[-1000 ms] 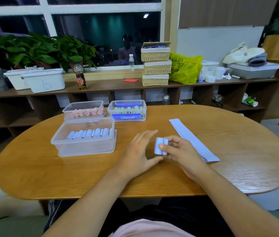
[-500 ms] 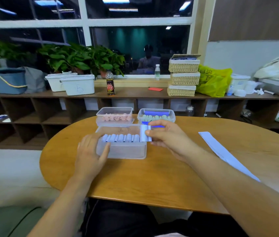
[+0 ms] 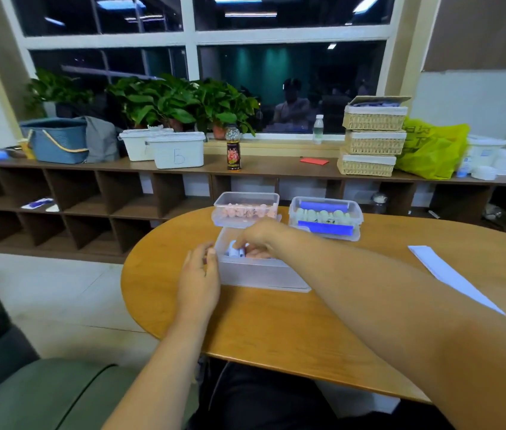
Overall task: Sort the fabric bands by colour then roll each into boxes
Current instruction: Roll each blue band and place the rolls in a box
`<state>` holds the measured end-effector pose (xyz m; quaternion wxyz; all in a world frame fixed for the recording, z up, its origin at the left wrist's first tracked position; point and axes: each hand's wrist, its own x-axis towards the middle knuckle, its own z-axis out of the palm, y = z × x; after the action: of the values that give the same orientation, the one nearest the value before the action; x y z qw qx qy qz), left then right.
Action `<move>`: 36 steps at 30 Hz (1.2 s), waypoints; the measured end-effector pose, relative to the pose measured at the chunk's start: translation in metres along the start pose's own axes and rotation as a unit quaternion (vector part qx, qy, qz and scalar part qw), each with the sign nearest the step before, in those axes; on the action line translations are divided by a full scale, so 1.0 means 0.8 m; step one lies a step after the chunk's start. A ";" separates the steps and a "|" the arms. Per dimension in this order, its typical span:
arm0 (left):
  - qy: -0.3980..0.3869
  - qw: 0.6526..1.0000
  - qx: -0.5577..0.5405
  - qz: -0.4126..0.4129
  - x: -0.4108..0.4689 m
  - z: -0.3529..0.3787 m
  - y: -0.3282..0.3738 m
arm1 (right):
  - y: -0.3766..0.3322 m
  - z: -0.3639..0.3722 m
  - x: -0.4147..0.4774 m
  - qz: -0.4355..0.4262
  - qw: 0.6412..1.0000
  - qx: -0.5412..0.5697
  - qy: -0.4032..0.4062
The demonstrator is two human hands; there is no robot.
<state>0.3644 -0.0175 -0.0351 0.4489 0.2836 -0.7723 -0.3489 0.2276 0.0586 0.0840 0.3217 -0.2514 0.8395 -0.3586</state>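
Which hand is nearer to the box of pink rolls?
Right. The right hand holds a pale-blue roll in the front box, just in front of the pink-roll box; the left hand rests farther off, at the front box's left end.

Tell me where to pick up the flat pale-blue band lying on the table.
Pinch a short end, probably the far one, from above: the pale-blue band lies flat and unrolled on the table, so only an edge can be lifted.

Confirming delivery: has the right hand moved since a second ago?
Yes. The right hand went from the table right of the near box into its left end, holding a pale roll.
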 end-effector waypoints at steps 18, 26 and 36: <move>-0.011 0.999 -0.041 -0.005 0.001 -0.001 -0.004 | -0.042 0.038 -0.024 -0.108 0.859 -0.489 -0.103; -0.019 0.999 -0.033 -0.006 0.001 -0.002 -0.004 | -0.043 0.035 -0.025 -0.116 0.866 -0.476 -0.101; -0.023 0.999 -0.021 -0.007 0.000 -0.002 -0.005 | -0.039 0.038 0.004 -0.066 0.893 -0.439 -0.069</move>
<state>0.3664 -0.0209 -0.0378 0.4345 0.2711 -0.7730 -0.3744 0.2536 0.0236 0.0906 0.2109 -0.4464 0.8685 0.0443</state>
